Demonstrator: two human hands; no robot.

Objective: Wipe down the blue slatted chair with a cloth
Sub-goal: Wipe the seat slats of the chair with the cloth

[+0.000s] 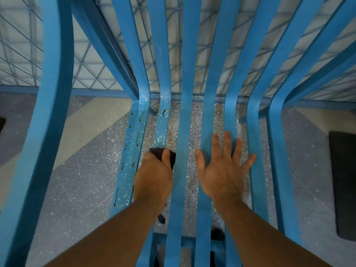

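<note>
The blue slatted chair (pixel 185 116) fills the view from above, its long slats running from the near edge up to a bend and then rising away as the backrest. A broad curved armrest (pixel 52 93) sweeps down the left side.

The left hand (pixel 154 178) is on the second slat from the left, about halfway along the seat. Its fingers and thumb are curled round a dark cloth (pixel 172 158), which is pressed against the slat; part of the cloth sticks out beyond the knuckles on the far side. A small dark scrap shows below the left wrist, but I cannot tell whether it belongs to the cloth.

The right hand (pixel 223 170) lies flat, just to the right of the left hand, with fingers straight and spread across two or three middle slats, holding nothing.

The two leftmost slats carry brown streaks (pixel 137 139) and many white specks (pixel 143 99), thickest near the bend. The slats to the right of the cloth look plain blue.

Between the slats shows a grey speckled floor (pixel 77 180) with a pale patch on the left. A blue wire mesh (pixel 92 70) stands behind the chair at the far side. A dark mat (pixel 342 180) lies on the floor at the right edge.
</note>
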